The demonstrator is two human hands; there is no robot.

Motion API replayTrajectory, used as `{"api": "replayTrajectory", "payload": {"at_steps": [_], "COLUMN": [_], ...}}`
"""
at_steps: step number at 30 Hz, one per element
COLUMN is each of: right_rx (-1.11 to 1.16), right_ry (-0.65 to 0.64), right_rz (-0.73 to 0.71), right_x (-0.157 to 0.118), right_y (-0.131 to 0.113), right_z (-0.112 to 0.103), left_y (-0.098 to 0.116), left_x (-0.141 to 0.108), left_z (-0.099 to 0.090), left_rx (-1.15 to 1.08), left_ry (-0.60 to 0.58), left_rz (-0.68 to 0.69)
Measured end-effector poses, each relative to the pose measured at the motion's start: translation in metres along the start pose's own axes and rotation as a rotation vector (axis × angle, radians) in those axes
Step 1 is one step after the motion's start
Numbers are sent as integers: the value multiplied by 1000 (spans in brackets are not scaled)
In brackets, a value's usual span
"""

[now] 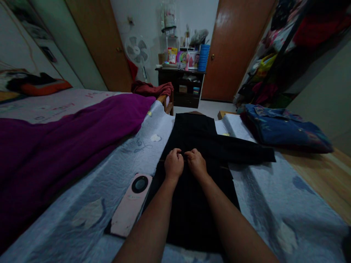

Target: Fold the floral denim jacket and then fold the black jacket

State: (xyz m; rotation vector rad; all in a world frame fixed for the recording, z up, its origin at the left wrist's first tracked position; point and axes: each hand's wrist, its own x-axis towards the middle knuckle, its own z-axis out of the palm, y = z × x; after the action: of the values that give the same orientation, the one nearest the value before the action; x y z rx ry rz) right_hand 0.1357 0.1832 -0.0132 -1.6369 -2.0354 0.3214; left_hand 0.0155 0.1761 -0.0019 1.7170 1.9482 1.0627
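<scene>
A black long-sleeved garment [196, 126] lies spread over the bed, with one sleeve [246, 149] stretched out to the right. My left hand [174, 164] is closed on the dark cloth near the middle, fingers curled inward. Close beside it, my right hand [196, 163] also pinches the cloth, its thumb and index finger pointing toward the left hand. A thin pale line crosses the black fabric at the level of the hands. More black cloth [192, 219] lies between my forearms; whether it is a separate piece I cannot tell. The fingertips are partly hidden.
A pink phone-like device [128, 208] lies left of the cloth on the patterned bedsheet [90, 190]. A purple blanket [104, 124] covers the left side. Folded blue denim clothing [285, 128] sits at right. Beyond stand a fan [137, 50] and a dark cabinet [179, 86].
</scene>
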Motion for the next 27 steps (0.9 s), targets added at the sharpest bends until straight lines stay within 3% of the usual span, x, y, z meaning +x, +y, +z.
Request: {"api": "replayTrajectory", "payload": {"at_steps": [6,12,16,23,27], "right_rx": [194,108,38,-186,-297], "right_ry": [215,340,265,-18,-51], "right_rz": [-15,21,47,102,88], "right_x": [-1,-8,-10,-12,-13], "right_y": [3,16,27,25,18], "right_z": [-6,-25,-33,-37,-36], "left_y": [-2,0,2,3,3], "left_x": [0,-2,-3,-4,-3], "left_z": [0,0,-1,-1,-1], "left_rx": [-18,47,85,119,131], "left_ry": [6,-2,-8,-16,-26], "left_rz": [15,45,75,79,72]}}
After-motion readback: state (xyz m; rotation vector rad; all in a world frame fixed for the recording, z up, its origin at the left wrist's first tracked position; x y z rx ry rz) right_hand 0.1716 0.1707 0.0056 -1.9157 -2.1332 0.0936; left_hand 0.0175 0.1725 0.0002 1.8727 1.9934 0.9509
